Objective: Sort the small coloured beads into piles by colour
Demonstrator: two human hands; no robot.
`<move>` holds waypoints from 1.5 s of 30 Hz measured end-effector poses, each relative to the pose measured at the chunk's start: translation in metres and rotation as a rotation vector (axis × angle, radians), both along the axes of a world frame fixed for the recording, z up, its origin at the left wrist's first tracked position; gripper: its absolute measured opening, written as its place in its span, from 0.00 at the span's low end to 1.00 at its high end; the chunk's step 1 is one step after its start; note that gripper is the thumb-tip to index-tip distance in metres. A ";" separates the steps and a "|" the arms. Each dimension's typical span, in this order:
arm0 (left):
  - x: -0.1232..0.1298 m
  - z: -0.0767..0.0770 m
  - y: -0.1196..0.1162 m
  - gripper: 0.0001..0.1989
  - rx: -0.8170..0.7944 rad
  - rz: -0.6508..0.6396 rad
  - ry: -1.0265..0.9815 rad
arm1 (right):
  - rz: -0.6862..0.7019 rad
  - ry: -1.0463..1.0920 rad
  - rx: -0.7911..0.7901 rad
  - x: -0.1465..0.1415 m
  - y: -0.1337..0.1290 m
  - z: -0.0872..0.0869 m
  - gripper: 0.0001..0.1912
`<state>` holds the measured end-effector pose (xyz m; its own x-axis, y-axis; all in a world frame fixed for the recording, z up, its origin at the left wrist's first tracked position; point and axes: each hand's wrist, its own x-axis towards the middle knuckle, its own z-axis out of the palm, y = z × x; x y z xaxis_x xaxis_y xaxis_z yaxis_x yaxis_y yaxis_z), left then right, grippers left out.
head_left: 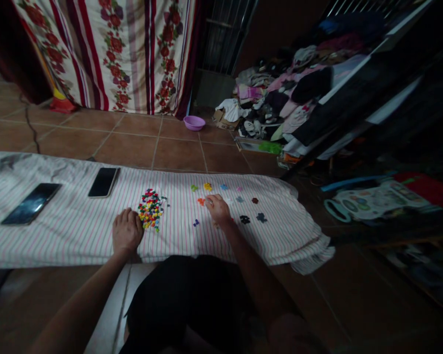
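Observation:
My left hand (127, 230) rests on the striped cloth, palm down, with its fingers against the near left side of a mixed heap of small coloured pieces (150, 210). My right hand (218, 209) reaches over the sorted groups, fingertips pinched together beside a small orange cluster (201, 201); whatever is between them is too small to make out. Around it lie little single-colour groups: green (194, 188), yellow (207, 186), blue (223, 187), pink (239, 189), grey (239, 199), brown (255, 200), black (245, 219), dark grey (261, 217) and dark blue (196, 222). The hand partly hides other groups.
Two phones, one large (31, 204) and one smaller (104, 182), lie left on the cloth-covered bench (74, 231). Beyond it are a tiled floor, a purple basin (194, 123), a floral curtain (133, 54) and a clothes pile (280, 93). A rack stands at right.

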<state>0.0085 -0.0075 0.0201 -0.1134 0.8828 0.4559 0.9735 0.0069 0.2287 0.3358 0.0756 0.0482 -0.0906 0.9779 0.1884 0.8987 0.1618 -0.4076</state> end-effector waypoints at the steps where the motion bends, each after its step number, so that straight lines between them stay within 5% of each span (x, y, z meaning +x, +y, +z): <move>1: 0.000 0.000 0.000 0.14 0.000 0.001 0.002 | 0.032 0.014 0.006 -0.008 -0.001 0.000 0.13; 19: -0.001 -0.001 0.000 0.15 -0.024 -0.002 -0.037 | 0.395 0.065 -0.131 -0.133 -0.034 -0.008 0.13; 45: 0.000 -0.002 0.000 0.15 -0.027 0.008 -0.048 | 0.236 -0.053 -0.205 -0.174 -0.016 -0.001 0.15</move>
